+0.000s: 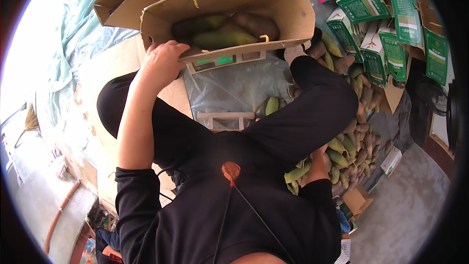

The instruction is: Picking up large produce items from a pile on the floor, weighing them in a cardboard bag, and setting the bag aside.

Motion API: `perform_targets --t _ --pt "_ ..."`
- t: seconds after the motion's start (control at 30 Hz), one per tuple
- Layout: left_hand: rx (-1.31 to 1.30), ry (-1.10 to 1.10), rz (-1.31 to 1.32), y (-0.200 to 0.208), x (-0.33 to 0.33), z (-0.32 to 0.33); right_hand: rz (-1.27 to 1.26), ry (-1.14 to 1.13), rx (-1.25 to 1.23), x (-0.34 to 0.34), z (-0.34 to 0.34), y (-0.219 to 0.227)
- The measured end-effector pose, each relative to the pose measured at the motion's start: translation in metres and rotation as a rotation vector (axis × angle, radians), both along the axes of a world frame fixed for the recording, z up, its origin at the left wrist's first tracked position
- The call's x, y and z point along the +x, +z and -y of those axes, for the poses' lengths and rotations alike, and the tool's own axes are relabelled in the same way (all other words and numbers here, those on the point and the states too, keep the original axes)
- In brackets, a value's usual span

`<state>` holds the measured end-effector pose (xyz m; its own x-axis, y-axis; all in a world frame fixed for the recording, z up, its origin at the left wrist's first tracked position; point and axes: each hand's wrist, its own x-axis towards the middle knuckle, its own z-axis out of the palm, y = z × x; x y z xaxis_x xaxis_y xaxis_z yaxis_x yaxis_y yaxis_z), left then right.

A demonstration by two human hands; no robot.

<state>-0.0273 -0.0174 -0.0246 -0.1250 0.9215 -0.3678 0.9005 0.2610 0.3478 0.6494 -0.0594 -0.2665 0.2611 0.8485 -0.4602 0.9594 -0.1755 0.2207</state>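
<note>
My left hand (163, 63) grips the near left corner of an open cardboard box (166, 17), its fingers curled over the edge. Inside lie several long green radishes (222, 39), some browned with soil. Under the box is a scale (227, 61) with a lit green display. My right hand (316, 166) reaches down beside my right thigh, next to green radishes (298, 172) at the edge of a large heap (361, 139). My leg partly covers that hand, and its fingers are hidden.
Green and white cartons (364, 5) stand open at the upper right beside the heap. Another open cardboard box (129, 0) is at the upper left. Plastic sheeting (229, 88) spreads under the scale. A small wooden stool (225, 116) sits between my legs. A broom (30, 120) leans far left.
</note>
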Motion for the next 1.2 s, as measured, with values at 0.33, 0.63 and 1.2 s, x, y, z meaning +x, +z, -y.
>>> perform_targets --t 0.33,0.63,1.2 --pt "-0.101 -0.037 -0.114 -0.003 0.003 0.011 -0.313 -0.210 0.486 -0.020 -0.054 0.168" --pt "0.038 -0.108 -0.141 -0.014 0.002 0.013 -0.985 0.038 0.892 -0.205 -0.177 0.352" --pt "-0.070 -0.077 -0.065 -0.011 0.004 0.008 -1.416 0.358 -0.102 -0.485 -0.215 0.218"
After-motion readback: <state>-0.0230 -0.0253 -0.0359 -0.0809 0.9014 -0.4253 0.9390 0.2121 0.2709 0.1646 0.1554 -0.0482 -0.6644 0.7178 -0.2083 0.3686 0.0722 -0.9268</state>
